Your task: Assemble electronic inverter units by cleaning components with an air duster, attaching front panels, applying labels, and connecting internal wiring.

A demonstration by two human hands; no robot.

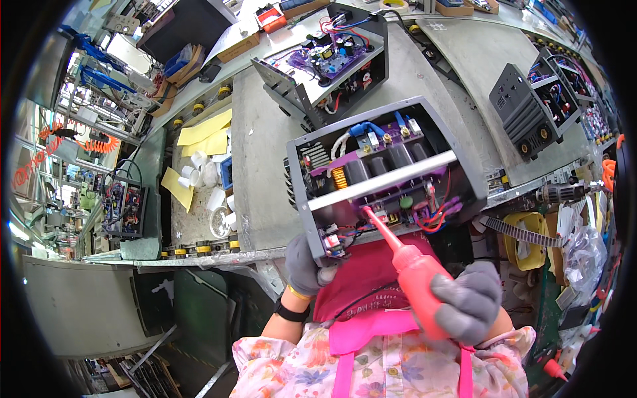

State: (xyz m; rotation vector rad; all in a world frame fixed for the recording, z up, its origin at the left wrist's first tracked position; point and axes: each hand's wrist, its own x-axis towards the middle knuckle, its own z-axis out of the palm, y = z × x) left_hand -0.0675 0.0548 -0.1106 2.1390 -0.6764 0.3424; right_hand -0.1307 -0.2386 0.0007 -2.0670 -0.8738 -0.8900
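Observation:
An open dark-grey metal case point(302, 219) packed with electronics stands tilted in front of me. Inside it are a purple circuit board point(396, 147), black capacitors, a copper coil point(339, 177) and a pale metal bar point(385, 180) across the middle. My left hand point(304, 265), in a grey glove, grips the case's near left corner. In my gloved right hand point(472, 302) is a red squeeze bottle point(417, 282), fingers wrapped round its body. Its long thin nozzle points up and left into the case, the tip by the board just below the bar. Whether anything flows out cannot be seen.
A second open case point(325, 79) stands behind mine, and another point(524, 113) at the right. To the left lie yellow sheets point(206, 136) and white scraps point(192, 174). A cable chain point(521, 230) and a yellow bin point(527, 255) are at the lower right.

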